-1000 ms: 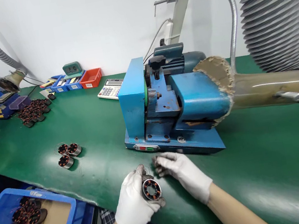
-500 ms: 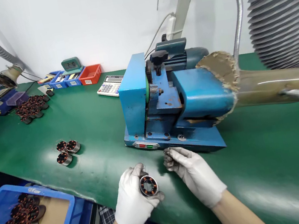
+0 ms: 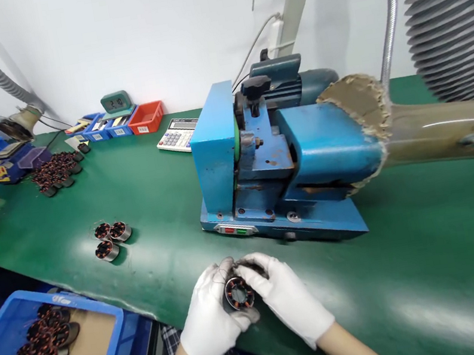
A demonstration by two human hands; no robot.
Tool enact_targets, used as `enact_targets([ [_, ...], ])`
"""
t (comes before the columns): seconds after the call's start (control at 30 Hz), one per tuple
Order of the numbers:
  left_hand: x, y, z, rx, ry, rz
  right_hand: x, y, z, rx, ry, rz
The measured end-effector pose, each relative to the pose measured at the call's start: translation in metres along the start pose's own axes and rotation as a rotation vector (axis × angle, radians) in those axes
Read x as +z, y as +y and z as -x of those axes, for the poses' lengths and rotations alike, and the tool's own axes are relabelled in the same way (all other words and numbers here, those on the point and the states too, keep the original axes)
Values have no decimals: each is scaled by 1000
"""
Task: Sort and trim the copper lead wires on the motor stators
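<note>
My left hand (image 3: 212,318), in a white glove with dark fingertips, is closed around a motor stator (image 3: 239,293). The stator is a short metal ring with copper windings inside, and its open face is turned up towards me. My right hand (image 3: 286,296), gloved the same way, has its fingers pinched together at the stator's upper edge. Whatever lies between those fingertips is too small to make out. A thin wire shows by the left thumb. Both hands are over the green table's front edge, below the blue belt machine.
The blue machine (image 3: 244,164) stands behind my hands, with red and green buttons at its front. Three stators (image 3: 107,250) sit to the left. A blue crate (image 3: 118,324) holds several more. Further back are a stator pile (image 3: 56,171), a calculator (image 3: 178,134) and a red bin (image 3: 146,118).
My right hand has moved left and down from near the machine's front to the stator, where its fingers now touch. The left hand still holds the stator. The view has shifted slightly.
</note>
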State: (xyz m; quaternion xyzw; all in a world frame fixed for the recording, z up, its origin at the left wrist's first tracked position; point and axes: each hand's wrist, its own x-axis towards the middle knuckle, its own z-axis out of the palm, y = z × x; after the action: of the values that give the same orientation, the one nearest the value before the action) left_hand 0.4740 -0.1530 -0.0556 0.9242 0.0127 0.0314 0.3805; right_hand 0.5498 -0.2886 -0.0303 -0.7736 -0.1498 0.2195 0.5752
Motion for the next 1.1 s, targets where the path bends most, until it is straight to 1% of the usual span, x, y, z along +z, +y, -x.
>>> enact_targets([
  [0.1,4,0,0,-45,44,23,-4,0,5,39,9,-75],
  [0.2,5,1,-2,-66,61,61,-6,2,11,71,-48,-66],
  [0.3,7,2,-3,-72,95,82,-6,6,15,57,-82,-60],
  [0.4,8,1,-3,-67,125,56,-4,12,15,30,-48,-77],
  [0.47,7,1,-2,-58,116,22,-3,16,15,44,-9,-102],
  [0.53,5,2,-2,-31,78,-4,-4,21,17,78,42,-111],
  [0.6,2,2,-2,17,35,-25,-8,24,22,115,78,-66],
  [0.63,2,2,-3,40,21,-38,-11,25,26,130,69,-9],
  [0.67,1,3,-3,56,20,-51,-14,26,32,140,34,61],
  [0.73,2,4,-4,74,44,-71,-20,25,43,149,-119,181],
  [0.8,2,6,-6,81,81,-77,-23,22,55,129,-282,204],
  [0.83,3,8,-7,82,99,-78,-23,20,59,111,-323,180],
  [0.87,3,9,-8,79,115,-80,-22,18,62,92,-330,155],
  [0.97,4,12,-7,52,157,-102,-13,10,63,55,-247,191],
  [1.03,4,13,-6,52,172,-135,-5,5,60,53,-251,327],
  [1.1,4,13,-5,77,187,-169,3,1,55,65,-303,516],
])
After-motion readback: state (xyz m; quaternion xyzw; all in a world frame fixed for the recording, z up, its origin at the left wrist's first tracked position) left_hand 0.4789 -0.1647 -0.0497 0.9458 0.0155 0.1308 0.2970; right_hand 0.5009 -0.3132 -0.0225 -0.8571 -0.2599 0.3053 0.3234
